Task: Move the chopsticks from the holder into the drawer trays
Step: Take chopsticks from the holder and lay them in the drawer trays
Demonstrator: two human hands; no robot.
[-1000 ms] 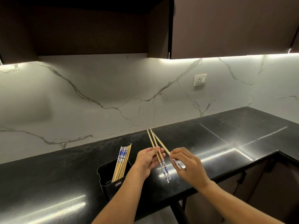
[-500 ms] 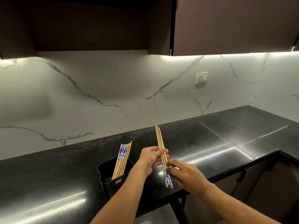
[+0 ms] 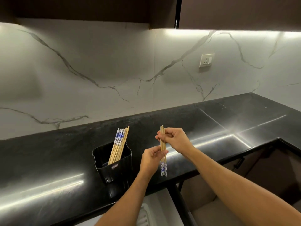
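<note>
Below counter edge, pale tray point(image 3: 144, 216) cropped, maybe drawer; hands point(image 3: 150, 158) hold chopsticks point(image 3: 163, 150).

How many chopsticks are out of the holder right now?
3, all in one upright bundle pinched by the left hand low and the right hand near the top. A fourth could hide behind them. The rest stand in the holder.

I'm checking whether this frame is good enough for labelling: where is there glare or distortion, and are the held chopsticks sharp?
Head view: bright streaks of glare on the black counter; wide-angle bending of the counter edge; the held chopsticks read fairly sharp between the left hand and right hand.
</note>
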